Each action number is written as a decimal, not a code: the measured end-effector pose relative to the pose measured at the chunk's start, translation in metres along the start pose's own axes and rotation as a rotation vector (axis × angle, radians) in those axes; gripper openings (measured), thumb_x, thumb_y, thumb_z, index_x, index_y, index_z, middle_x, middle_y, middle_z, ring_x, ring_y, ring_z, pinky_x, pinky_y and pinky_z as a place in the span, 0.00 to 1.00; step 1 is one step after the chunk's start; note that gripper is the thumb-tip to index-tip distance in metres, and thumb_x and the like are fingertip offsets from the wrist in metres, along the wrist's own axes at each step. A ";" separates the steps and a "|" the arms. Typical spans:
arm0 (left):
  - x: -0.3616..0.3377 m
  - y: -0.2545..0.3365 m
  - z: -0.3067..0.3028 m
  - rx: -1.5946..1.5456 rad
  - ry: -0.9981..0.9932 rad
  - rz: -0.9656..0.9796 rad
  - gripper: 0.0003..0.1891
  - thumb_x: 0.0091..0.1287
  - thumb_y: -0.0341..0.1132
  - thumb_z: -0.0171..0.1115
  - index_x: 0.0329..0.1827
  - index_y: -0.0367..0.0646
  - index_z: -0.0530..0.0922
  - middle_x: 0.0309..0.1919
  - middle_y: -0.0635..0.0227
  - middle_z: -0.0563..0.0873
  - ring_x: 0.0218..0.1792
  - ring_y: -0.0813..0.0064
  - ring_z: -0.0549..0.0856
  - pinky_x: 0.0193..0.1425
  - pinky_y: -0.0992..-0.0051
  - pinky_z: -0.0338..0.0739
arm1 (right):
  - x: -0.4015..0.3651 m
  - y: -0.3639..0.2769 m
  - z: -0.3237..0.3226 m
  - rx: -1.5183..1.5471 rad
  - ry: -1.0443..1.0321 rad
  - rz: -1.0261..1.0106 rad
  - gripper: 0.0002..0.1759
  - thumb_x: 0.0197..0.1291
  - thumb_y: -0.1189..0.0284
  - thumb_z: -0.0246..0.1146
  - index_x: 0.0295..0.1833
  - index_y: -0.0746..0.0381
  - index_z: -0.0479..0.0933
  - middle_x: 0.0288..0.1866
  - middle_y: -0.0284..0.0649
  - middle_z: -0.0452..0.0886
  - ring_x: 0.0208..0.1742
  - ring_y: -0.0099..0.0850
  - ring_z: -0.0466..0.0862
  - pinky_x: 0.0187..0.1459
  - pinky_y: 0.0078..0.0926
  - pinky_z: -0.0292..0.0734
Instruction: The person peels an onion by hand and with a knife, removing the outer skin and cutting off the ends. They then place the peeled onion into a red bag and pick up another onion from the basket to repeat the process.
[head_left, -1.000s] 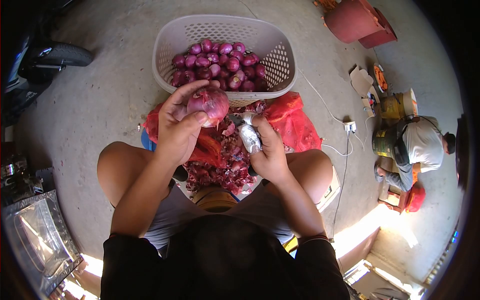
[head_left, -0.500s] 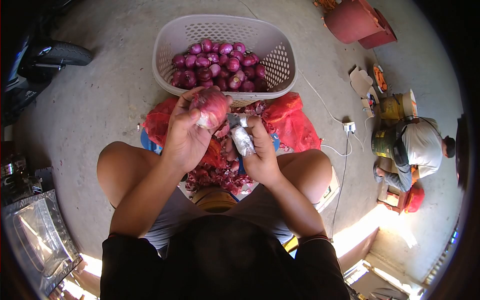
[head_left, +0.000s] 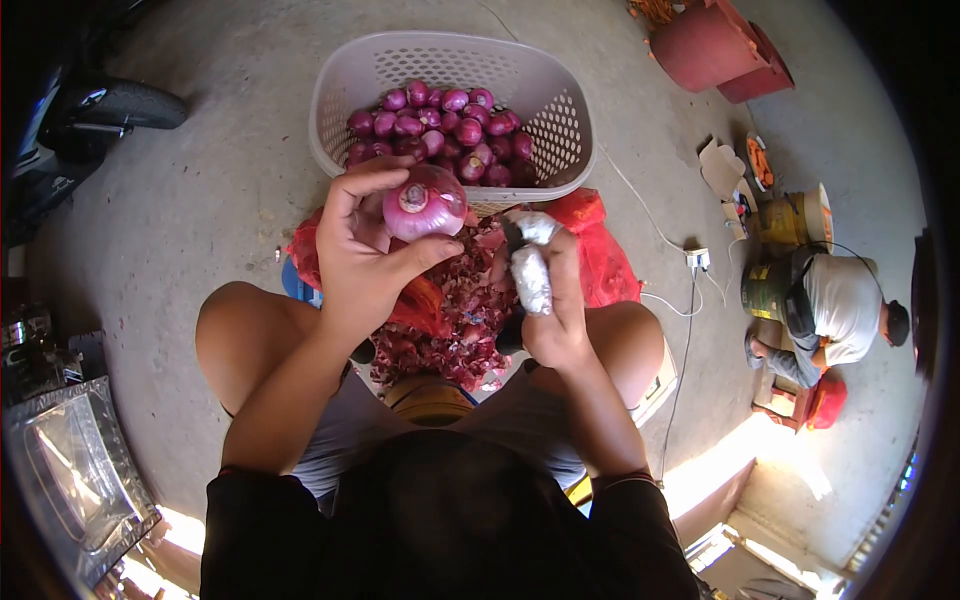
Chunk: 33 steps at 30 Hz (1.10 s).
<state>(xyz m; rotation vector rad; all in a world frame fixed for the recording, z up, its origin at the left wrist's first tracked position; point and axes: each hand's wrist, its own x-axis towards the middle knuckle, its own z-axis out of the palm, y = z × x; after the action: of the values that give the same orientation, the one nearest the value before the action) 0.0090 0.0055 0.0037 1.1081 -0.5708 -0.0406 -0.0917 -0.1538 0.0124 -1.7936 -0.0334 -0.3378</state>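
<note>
My left hand (head_left: 365,230) is closed around a purple onion (head_left: 428,205), fingers on its far side and thumb below. The onion looks glossy and smooth, its stubby end facing me. My right hand (head_left: 560,290) is closed, with silvery-white wrapping on the thumb and a finger. From its left side pokes a small dark blade-like tool (head_left: 513,236), mostly hidden by the fingers. Beneath both hands lies a heap of papery onion skins (head_left: 455,335). Just beyond stands a grey perforated basket (head_left: 325,140) with many purple onions (head_left: 430,125) in it.
Red mesh sacking (head_left: 605,265) lies beside the skins, and a white cable with a power strip (head_left: 697,259) runs along the floor at right. A co-worker (head_left: 840,305) bends near buckets (head_left: 795,215). A wheel (head_left: 130,105) is at upper left.
My hands have drawn apart, the right moving rightward. The onion has turned and now looks smooth, where loose papery skin showed before. More of the skin heap is visible between my hands.
</note>
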 end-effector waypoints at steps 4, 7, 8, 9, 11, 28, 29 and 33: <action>-0.003 -0.005 0.002 0.085 -0.026 0.083 0.34 0.43 0.26 0.77 0.54 0.38 0.68 0.58 0.56 0.69 0.57 0.68 0.74 0.61 0.67 0.71 | 0.003 -0.006 0.003 -0.168 -0.090 -0.116 0.22 0.55 0.83 0.52 0.57 0.64 0.64 0.46 0.50 0.75 0.45 0.44 0.79 0.47 0.34 0.73; -0.001 -0.001 0.004 0.234 -0.037 0.174 0.33 0.42 0.26 0.77 0.52 0.38 0.69 0.56 0.56 0.70 0.56 0.67 0.74 0.61 0.68 0.71 | 0.001 0.005 0.000 -0.232 -0.122 -0.142 0.26 0.53 0.83 0.55 0.60 0.65 0.62 0.50 0.53 0.73 0.51 0.48 0.76 0.52 0.37 0.71; -0.002 -0.001 0.004 0.250 -0.024 0.175 0.33 0.40 0.26 0.77 0.51 0.38 0.70 0.56 0.57 0.70 0.56 0.68 0.74 0.60 0.69 0.72 | 0.001 0.006 0.001 -0.203 -0.110 -0.149 0.27 0.53 0.83 0.55 0.61 0.66 0.61 0.50 0.53 0.73 0.51 0.48 0.76 0.52 0.37 0.70; -0.002 -0.002 0.004 0.265 -0.012 0.175 0.32 0.39 0.26 0.78 0.50 0.39 0.72 0.55 0.58 0.70 0.55 0.68 0.75 0.59 0.69 0.73 | 0.001 0.007 0.002 -0.164 -0.094 -0.144 0.28 0.53 0.84 0.55 0.62 0.66 0.60 0.51 0.52 0.73 0.51 0.47 0.76 0.52 0.36 0.70; -0.004 -0.002 0.004 0.303 -0.004 0.176 0.32 0.37 0.28 0.79 0.49 0.40 0.73 0.54 0.59 0.70 0.54 0.68 0.76 0.57 0.70 0.75 | 0.002 0.010 0.005 -0.086 -0.064 -0.133 0.31 0.52 0.85 0.56 0.64 0.66 0.58 0.52 0.52 0.72 0.52 0.44 0.76 0.53 0.35 0.70; -0.007 -0.003 0.004 0.390 -0.020 0.210 0.29 0.36 0.31 0.80 0.44 0.39 0.76 0.52 0.57 0.74 0.50 0.65 0.78 0.53 0.70 0.75 | -0.002 0.014 0.015 0.278 -0.019 -0.021 0.27 0.58 0.83 0.57 0.64 0.62 0.65 0.41 0.34 0.71 0.40 0.21 0.71 0.45 0.18 0.67; -0.007 -0.003 0.005 0.388 -0.012 0.208 0.29 0.37 0.31 0.80 0.44 0.39 0.76 0.52 0.57 0.74 0.50 0.65 0.78 0.53 0.70 0.75 | -0.001 0.013 0.016 0.279 -0.001 -0.029 0.25 0.58 0.83 0.57 0.63 0.63 0.66 0.43 0.35 0.73 0.42 0.22 0.72 0.47 0.18 0.68; -0.008 -0.004 0.005 0.384 -0.002 0.208 0.29 0.38 0.32 0.79 0.45 0.40 0.75 0.52 0.57 0.73 0.51 0.65 0.78 0.53 0.70 0.75 | 0.000 0.012 0.020 0.323 0.034 -0.061 0.23 0.59 0.83 0.57 0.61 0.67 0.67 0.56 0.42 0.74 0.57 0.27 0.73 0.58 0.23 0.65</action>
<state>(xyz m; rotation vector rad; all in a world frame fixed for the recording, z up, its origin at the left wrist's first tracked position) 0.0007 0.0017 -0.0015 1.4137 -0.7110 0.2579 -0.0851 -0.1372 -0.0028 -1.4687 -0.1126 -0.3838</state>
